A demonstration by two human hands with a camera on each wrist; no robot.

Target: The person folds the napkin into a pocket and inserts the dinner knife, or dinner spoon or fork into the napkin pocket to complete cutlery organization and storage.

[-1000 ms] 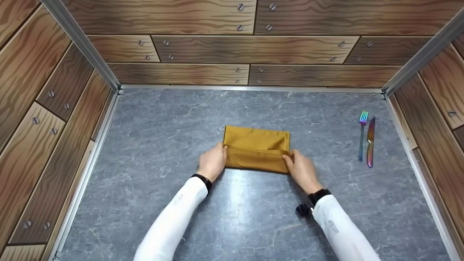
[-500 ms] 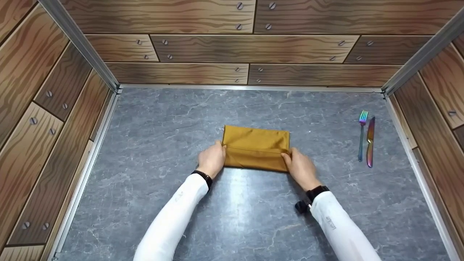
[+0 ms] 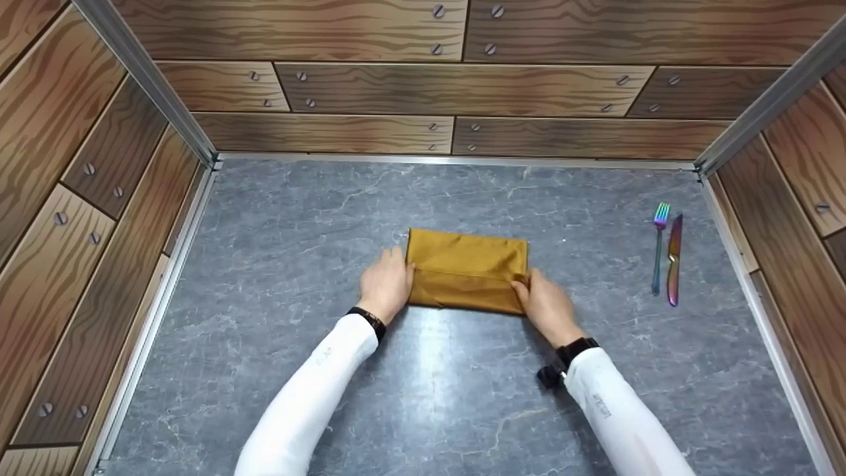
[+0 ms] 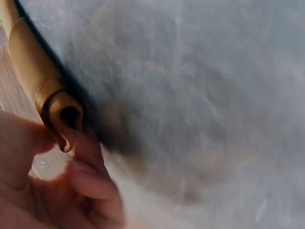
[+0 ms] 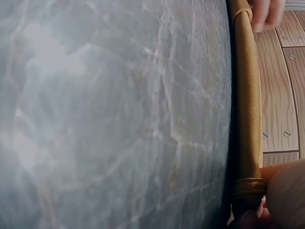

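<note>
A mustard-gold cloth napkin (image 3: 466, 271), smooth and slightly shiny, lies folded into a wide rectangle in the middle of the head view. Its near part is turned over, leaving a crosswise edge. My left hand (image 3: 386, 281) holds the napkin's left end. In the left wrist view, thumb and finger pinch the end of the rolled fold (image 4: 55, 98), whose layers form a small hollow loop. At the opposite end, my right hand (image 3: 550, 305) pinches the right edge with its thumb on top. The right wrist view shows the near fold (image 5: 249, 95) running between both hands; the right fingertips are partly hidden.
On the right of the grey marbled surface (image 3: 297, 218) lie a rainbow-coloured fork (image 3: 658, 248) and a table knife (image 3: 674, 261), side by side. Wood-patterned walls (image 3: 370, 89) with metal edging enclose the back and both sides.
The turned-over near flap has settled flatter against the napkin. My left hand's fingers have shifted slightly away from me along the left edge, while the right hand stays nearly in place.
</note>
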